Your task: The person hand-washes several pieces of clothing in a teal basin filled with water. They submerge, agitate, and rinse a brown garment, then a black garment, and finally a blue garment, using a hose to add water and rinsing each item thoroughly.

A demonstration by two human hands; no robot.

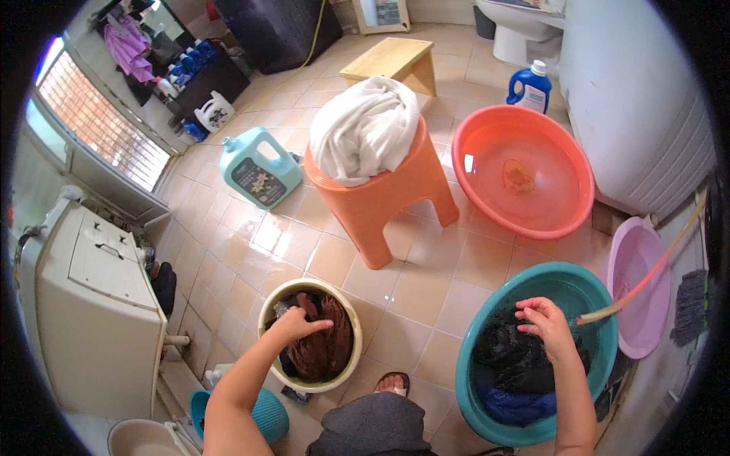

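Observation:
My left hand (298,325) is over a cream bucket (354,343), its thumb stretched out to the right and its fingers, partly hidden, at the brown wet cloth (334,334) inside. It looks open, with no firm hold on the cloth visible. My right hand (549,325) hangs above a teal basin (473,318), fingers loosely bent and apart, holding nothing. Black clothes (502,353) soak in the water below it, with a dark blue garment (517,406) at the near side. A pale hose (608,310) reaches over the basin's right rim, close to my right hand.
An orange stool (357,213) carries a bundled white cloth (365,129). Behind the teal basin stands a coral basin (525,228) of water, near a blue bottle (530,87). A light teal jug (261,171), wooden stool (388,57), and pink basin (639,289) surround the area.

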